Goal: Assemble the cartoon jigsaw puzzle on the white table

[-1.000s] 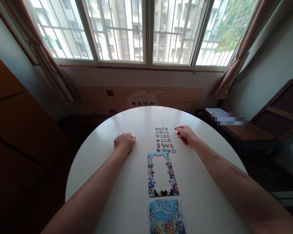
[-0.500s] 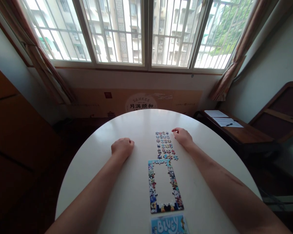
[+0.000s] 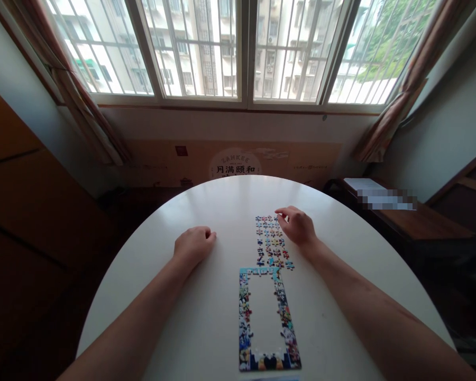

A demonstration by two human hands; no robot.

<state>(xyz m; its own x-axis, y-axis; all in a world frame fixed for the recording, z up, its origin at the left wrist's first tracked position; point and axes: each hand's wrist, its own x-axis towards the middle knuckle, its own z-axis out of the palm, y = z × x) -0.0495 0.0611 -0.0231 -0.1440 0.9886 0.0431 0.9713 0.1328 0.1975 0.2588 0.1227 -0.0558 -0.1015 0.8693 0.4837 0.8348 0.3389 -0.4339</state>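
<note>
My left hand (image 3: 194,244) rests on the white round table (image 3: 150,301) as a closed fist, left of the puzzle pieces, with nothing seen in it. My right hand (image 3: 299,226) is at the far right corner of several rows of loose jigsaw pieces (image 3: 275,242). Its index finger and thumb reach toward the corner piece, slightly apart, and the other fingers are curled. No piece shows lifted between them. Nearer to me lies a joined jigsaw border (image 3: 244,323), a picture-covered frame around bare tabletop.
A light blue edge of a flat thing (image 3: 275,378) shows below the border. At the right stands a wooden bench (image 3: 428,225) with papers (image 3: 365,186) on it. Beyond the table are a printed cardboard panel (image 3: 150,159) and a barred window (image 3: 246,53).
My right hand has moved slightly left onto the far corner of the loose pieces. My left fist stays nearly in place. The view has shifted, and the blue Bluey picture has mostly left it.
</note>
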